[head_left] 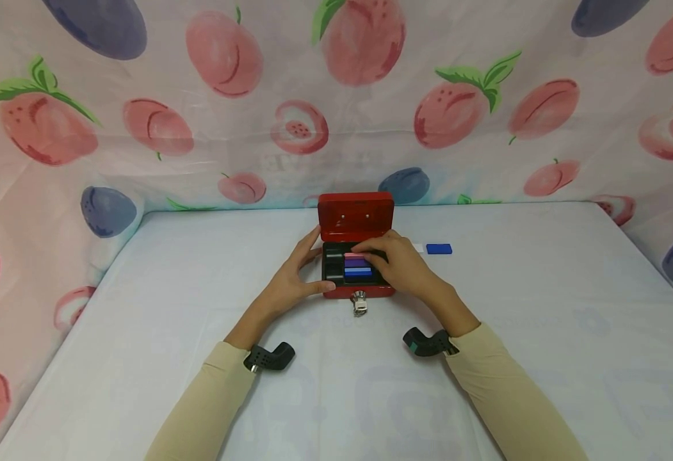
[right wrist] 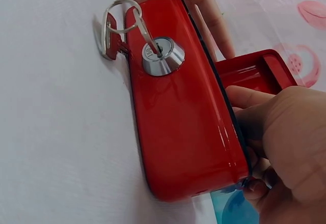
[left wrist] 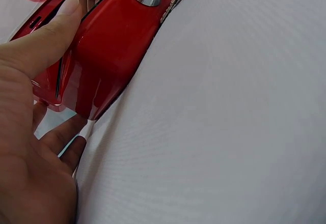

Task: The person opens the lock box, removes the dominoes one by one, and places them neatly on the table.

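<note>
One glossy red box point(head_left: 337, 292), lid point(head_left: 355, 225) raised, holds four coloured strips in its black tray point(head_left: 332, 259): pink strip point(head_left: 353, 256), purple strip point(head_left: 356, 263), light blue strip point(head_left: 357, 269), darker blue strip point(head_left: 357, 274). Your left hand point(head_left: 290, 282) rests, fingers extended, against the box's left side; your right hand point(head_left: 402, 261) bends over the pink strip, covering the tray's right end, and you cannot tell whether it grips. Right of the box lie one blue block point(head_left: 439, 248) and one partly hidden white piece point(head_left: 419, 248). One shiny conical lock point(right wrist: 158, 67) fronts the box.

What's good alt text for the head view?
A person's right hand reaches into an open red box, fingers at a pink block, while the left hand holds its left side. Purple and blue blocks lie inside; a key ring hangs from the front lock, and another blue block lies on the table.
</note>
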`<state>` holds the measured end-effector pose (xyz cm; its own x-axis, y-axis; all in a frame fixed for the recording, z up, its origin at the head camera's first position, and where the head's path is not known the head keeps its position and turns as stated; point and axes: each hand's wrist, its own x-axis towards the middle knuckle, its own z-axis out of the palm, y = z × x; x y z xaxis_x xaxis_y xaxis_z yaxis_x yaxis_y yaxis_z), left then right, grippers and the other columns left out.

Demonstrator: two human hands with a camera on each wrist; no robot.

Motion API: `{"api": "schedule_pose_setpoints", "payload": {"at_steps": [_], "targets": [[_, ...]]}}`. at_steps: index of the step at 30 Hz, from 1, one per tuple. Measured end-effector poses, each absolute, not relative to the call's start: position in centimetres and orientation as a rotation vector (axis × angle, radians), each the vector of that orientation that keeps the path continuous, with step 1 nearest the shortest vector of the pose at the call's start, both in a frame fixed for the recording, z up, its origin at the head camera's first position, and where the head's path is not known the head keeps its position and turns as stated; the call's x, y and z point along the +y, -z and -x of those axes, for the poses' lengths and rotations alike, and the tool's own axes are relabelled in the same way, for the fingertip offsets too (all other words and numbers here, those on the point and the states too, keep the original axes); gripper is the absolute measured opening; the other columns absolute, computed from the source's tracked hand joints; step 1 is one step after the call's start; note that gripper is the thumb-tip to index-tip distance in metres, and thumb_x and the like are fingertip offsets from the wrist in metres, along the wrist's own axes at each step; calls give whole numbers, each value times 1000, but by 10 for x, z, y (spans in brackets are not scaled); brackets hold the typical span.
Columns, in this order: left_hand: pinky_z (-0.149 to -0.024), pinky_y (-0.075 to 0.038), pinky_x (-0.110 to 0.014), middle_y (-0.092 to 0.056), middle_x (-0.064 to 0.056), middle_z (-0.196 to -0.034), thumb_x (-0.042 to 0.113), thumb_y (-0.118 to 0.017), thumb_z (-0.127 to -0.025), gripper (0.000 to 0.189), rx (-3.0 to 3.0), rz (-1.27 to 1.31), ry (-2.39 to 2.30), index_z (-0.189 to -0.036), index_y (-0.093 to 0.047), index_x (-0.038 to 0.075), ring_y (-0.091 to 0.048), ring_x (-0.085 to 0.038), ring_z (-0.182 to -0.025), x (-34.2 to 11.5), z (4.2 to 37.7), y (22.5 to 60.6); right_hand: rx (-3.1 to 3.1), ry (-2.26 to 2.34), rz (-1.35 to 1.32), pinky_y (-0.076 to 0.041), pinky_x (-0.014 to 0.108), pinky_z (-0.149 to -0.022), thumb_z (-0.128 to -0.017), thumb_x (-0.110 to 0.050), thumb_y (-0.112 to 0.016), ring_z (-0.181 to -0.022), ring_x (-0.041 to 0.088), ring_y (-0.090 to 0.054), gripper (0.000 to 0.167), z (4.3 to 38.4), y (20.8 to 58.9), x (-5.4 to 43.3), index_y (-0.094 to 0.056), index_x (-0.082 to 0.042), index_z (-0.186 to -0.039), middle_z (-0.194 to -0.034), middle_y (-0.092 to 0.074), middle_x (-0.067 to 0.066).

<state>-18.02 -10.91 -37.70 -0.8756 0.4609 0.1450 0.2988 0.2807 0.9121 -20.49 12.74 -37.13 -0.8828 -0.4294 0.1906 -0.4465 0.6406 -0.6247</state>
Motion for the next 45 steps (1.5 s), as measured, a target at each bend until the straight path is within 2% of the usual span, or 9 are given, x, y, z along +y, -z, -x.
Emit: {"api": "schedule_pose_setpoints", "payload": {"at_steps": [13,22,45], "targets": [[-108,-23,-59,-13,-9,-158,8,-75,-82,96,2403,-714,-1644,-155,-12,14,-32,-39,-135,-109,180,377,-2781,-1067,-739,-47,46,-93,-90,-9,-66,-108,30,-55,24,204,372,128,-73,-12,-113,-113,-63,14],[-109,-23,-58,-13,-6,-158,10,-75,-82,96,2414,-679,-1623,-155,-12,17,-32,-37,-135,-109,181,378,-2805,-1041,-689,-50,36,-76,-91,-10,-65,-86,24,-54,23,203,367,127,-74,-16,-112,-93,-60,10],[-109,-22,-59,-13,-9,-158,9,-75,-82,96,2420,-702,-1621,-155,-11,14,-33,-39,-135,-108,180,377,-2788,-1054,-798,-50,38,-77,-89,-8,-67,-91,25,-57,22,203,364,133,-75,-17,-108,-103,-67,10]]}}
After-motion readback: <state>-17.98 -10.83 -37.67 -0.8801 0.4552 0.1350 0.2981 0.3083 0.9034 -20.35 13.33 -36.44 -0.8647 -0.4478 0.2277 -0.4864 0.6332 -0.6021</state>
